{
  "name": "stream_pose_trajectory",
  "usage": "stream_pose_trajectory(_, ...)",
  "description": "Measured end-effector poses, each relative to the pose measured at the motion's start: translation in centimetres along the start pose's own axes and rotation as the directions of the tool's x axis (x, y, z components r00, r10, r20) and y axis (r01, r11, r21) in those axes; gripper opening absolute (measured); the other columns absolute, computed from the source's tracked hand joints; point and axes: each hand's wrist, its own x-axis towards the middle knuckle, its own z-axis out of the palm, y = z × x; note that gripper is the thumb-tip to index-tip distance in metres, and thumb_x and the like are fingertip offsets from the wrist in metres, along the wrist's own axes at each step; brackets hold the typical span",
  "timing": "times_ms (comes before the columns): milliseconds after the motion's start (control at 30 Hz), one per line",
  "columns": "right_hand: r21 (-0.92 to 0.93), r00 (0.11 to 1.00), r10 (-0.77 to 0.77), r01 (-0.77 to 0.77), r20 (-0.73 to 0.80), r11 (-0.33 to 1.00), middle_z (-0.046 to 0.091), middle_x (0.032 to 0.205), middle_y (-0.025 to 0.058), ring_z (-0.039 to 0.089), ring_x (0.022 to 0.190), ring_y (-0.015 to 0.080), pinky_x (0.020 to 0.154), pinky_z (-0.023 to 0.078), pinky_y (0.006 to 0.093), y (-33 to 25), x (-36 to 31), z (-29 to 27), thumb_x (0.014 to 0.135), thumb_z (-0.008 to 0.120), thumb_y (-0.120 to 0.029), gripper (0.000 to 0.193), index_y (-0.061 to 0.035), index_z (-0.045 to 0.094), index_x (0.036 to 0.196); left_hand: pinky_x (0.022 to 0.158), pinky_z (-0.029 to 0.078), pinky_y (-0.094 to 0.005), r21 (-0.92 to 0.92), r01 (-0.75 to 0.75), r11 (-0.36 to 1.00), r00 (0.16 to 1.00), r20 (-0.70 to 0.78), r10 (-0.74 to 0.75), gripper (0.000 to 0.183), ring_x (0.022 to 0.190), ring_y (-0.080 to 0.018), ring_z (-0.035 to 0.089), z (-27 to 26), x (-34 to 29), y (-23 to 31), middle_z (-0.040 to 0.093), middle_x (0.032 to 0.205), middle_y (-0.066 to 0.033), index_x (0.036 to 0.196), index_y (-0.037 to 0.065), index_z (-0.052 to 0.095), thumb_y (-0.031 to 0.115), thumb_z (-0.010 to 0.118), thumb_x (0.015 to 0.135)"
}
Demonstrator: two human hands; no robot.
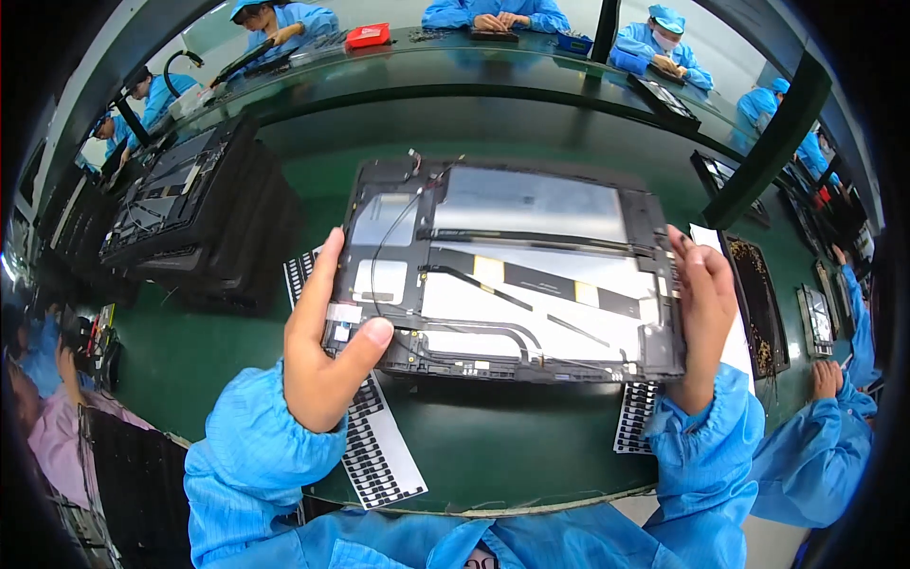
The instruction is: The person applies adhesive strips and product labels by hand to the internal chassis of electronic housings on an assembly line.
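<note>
Left hand (320, 365) had its grip closed on the panel (517, 275) at the left, right hand (703, 313) likewise at the right, pretty much mid-frame over the table (493, 455). Stack (204, 209) sat upper left.

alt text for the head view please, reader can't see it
A person in blue sleeves holds an open black-framed electronic panel by both sides over a green table. Similar panels are stacked at left, and people in blue work beyond.
</note>
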Motion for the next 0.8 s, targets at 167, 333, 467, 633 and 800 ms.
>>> stream_pose_trajectory(167,-0.063,0.994,0.113,-0.113,0.005,0.992,0.054,0.108,0.0204,0.055,0.097,0.0211,0.087,0.042,0.0304,0.5,1.0,0.5,0.089,0.045,-0.013,0.019,0.0026,0.045,0.099,0.095,0.033,-0.0308,0.104,0.062,0.993,0.996,-0.066,-0.055,0.070,0.110,-0.0253,0.046,0.1,-0.1,-2.2,0.043,0.122,-0.0204,0.132,-0.005,0.024,0.021,0.058,0.077)
stream_pose_trajectory(333,-0.218,0.916,-0.383,0.400,0.116,0.890,0.043,0.119,0.0234,0.051,0.105,0.0255,0.092,0.037,0.0369,0.7,-3.6,1.4,0.090,0.037,-0.008,0.011,0.0007,0.040,0.096,0.092,0.036,-0.0302,-0.087,0.072,0.994,0.997,-0.012,-0.074,0.075,0.108,-0.0222,0.048,0.4,-0.2,-1.7,0.044,0.121,-0.0196,0.134,-0.004,0.019,0.021,0.061,0.076)
stream_pose_trajectory(467,-0.301,0.874,-0.482,0.477,0.062,0.826,0.043,0.117,0.0187,0.052,0.094,0.0180,0.085,0.040,0.0318,0.6,-2.8,1.8,0.090,0.038,-0.007,0.010,0.0002,0.041,0.096,0.092,0.037,-0.0304,-0.182,0.058,0.982,0.998,0.015,-0.056,0.077,0.107,-0.0210,0.048,0.8,-0.2,-1.2,0.045,0.119,-0.0193,0.133,-0.004,0.020,0.017,0.064,0.074)
stream_pose_trajectory(633,-0.331,0.917,-0.398,0.383,0.025,0.862,0.045,0.112,0.0130,0.049,0.086,0.0109,0.081,0.039,0.0259,0.6,-2.6,1.2,0.088,0.044,-0.007,0.009,-0.0001,0.047,0.094,0.094,0.035,-0.0309,-0.023,0.108,0.994,0.993,0.044,-0.107,0.079,0.110,-0.0220,0.045,0.5,0.1,-1.3,0.041,0.123,-0.0186,0.131,-0.005,0.023,0.012,0.068,0.069)
stream_pose_trajectory(800,-0.370,0.974,-0.092,0.165,0.206,0.914,0.053,0.098,0.0088,0.048,0.089,0.0133,0.081,0.038,0.0248,-5.3,-3.6,3.3,0.082,0.054,-0.006,0.007,-0.0004,0.055,0.086,0.100,0.026,-0.0339,0.056,-0.094,0.994,0.995,-0.027,0.096,0.080,0.120,-0.0262,0.034,-0.4,-0.3,-3.1,0.031,0.131,-0.0214,0.131,-0.004,0.024,0.024,0.067,0.070)
